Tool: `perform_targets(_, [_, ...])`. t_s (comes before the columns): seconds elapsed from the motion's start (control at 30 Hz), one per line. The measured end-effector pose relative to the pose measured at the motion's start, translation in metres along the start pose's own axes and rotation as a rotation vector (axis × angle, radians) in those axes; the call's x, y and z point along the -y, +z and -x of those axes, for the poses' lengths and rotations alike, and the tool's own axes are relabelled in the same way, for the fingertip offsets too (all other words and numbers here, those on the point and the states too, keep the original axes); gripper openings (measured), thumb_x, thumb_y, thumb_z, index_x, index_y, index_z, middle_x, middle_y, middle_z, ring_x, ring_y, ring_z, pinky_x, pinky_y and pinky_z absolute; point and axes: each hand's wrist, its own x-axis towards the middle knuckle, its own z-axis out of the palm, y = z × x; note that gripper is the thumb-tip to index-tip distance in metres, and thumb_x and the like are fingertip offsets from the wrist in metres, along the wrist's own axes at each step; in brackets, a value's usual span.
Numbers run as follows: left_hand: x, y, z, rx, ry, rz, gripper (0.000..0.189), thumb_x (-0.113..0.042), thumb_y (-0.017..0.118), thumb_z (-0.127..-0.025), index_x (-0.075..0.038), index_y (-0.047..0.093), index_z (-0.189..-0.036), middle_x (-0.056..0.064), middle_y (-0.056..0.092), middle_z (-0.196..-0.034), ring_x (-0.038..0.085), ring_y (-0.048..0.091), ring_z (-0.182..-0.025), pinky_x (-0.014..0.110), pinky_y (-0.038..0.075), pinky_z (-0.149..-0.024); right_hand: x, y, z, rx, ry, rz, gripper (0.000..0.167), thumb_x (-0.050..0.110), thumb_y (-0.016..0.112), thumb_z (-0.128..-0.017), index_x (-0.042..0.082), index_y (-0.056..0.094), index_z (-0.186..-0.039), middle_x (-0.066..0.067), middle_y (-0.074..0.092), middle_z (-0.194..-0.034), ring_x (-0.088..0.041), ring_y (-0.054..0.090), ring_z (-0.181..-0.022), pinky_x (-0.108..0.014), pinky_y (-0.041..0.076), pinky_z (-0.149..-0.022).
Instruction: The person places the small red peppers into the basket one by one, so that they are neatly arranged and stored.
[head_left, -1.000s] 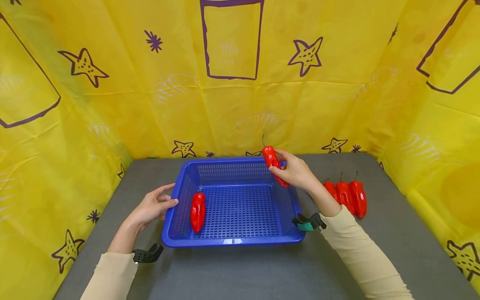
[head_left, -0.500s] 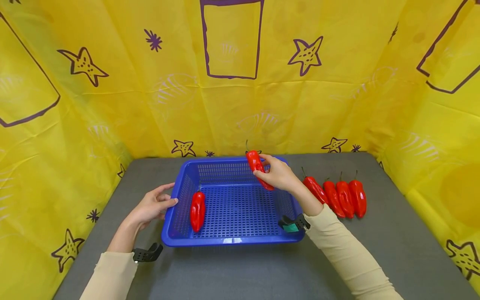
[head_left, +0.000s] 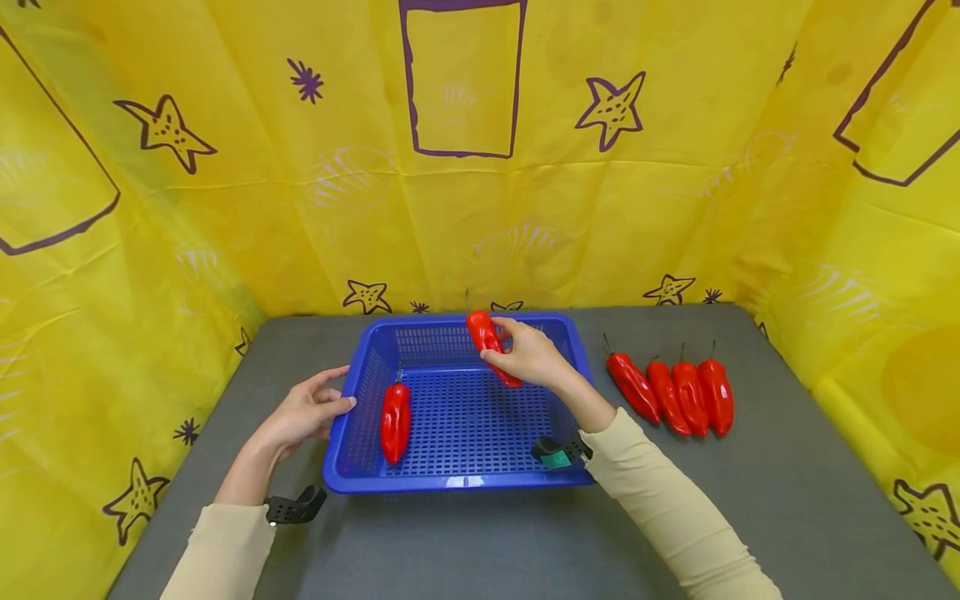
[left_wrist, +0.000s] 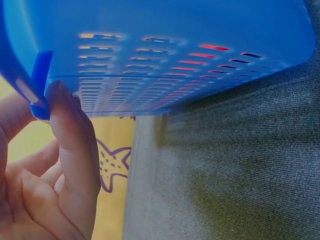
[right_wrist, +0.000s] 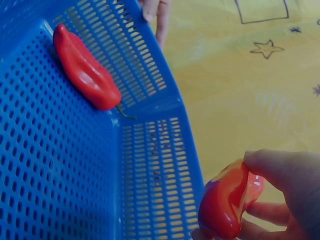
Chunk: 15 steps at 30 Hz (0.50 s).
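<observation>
A blue perforated plastic basket (head_left: 468, 482) stands on the table. My left hand (head_left: 303, 417) grips its left rim; in the left wrist view the thumb (left_wrist: 72, 130) lies against the outer wall with fingers around the rim. Between the thumb and fingers of my right hand (head_left: 532, 357) is a red pepper (head_left: 486, 333), stem pointing up and away, held over the basket's far half. Another red pepper (head_left: 396, 423) lies lengthwise inside, along the left wall. The right wrist view shows this lying pepper (right_wrist: 85, 70) with its green stem in the corner.
Several red peppers (head_left: 678, 396) lie side by side on the grey table (head_left: 772, 500), right of the basket. A yellow cloth (head_left: 480, 208) with purple drawings surrounds the table at the back and sides. Both wrists wear black straps (head_left: 296, 506).
My right hand has carried its pepper leftward and slightly down, from the basket's right rim to over its middle. The leftmost pepper of the row has come into full view. My left hand stays put.
</observation>
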Motion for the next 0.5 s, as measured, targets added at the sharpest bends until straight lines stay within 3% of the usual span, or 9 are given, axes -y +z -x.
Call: perform_targets(0.5, [-0.002, 0.001, 0.002, 0.009, 0.008, 0.034, 0.071, -0.02, 0.062, -0.088, -0.011, 0.022, -0.146, 0.016, 0.064, -0.098, 0.025, 0.067, -0.078, 0.046, 0.056, -0.069, 0.013, 0.022, -0.011, 0.057, 0.006, 0.039, 0.058, 0.03, 0.065, -0.084, 0.003, 0.046, -0.133, -0.012, 0.063, -0.104, -0.019, 0.062, -0.08, -0.026, 0.053, -0.063])
